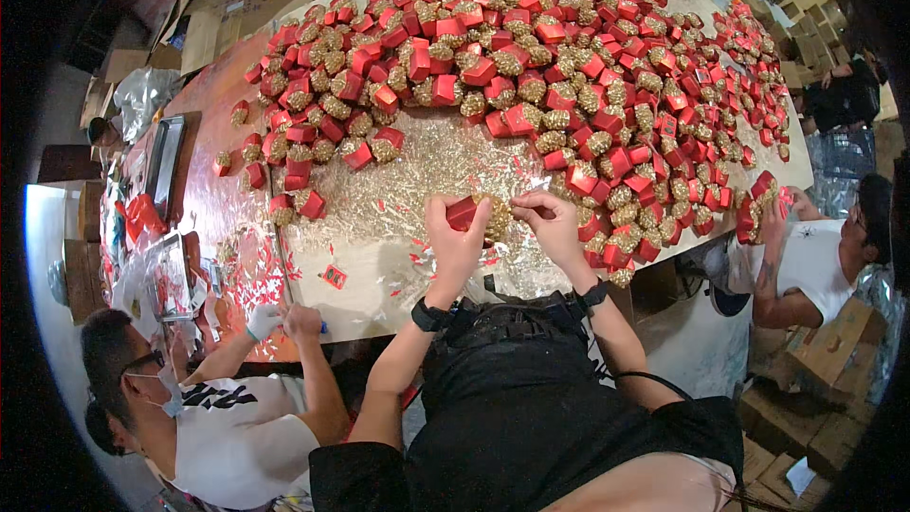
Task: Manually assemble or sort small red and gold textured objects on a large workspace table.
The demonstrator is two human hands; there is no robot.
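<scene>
The red-and-gold piece (462, 213) is held on the near side of the heap (445, 47), above the glittery gold litter (417, 180), probably because that thinner ground leaves room to handle one piece apart from the crowd. The person's left hand (458, 239) grips it by the smooth red part, thumb and fingers wrapped around the flat sides, which likely steadies it and leaves the knobbly gold end facing right, uncovered. The right hand (553, 228) has its thumb and fingertips drawn together at that gold end; I cannot tell whether anything small is pinched between them. Both wrists come in from the near side, seemingly so neither crosses the other. The heap itself spreads over the far and right parts of the tabletop (365, 308), its nearest pieces beside the right hand, well placed for a short reach. A small red card (332, 275) lies nearer than the heap's left end, among loose scraps. Left of and nearer than the heap, a co-worker's gloved hand (264, 322) is over the tabletop; at the heap's right end, another co-worker's hands (777, 213) hold red-and-gold items close to the body.
</scene>
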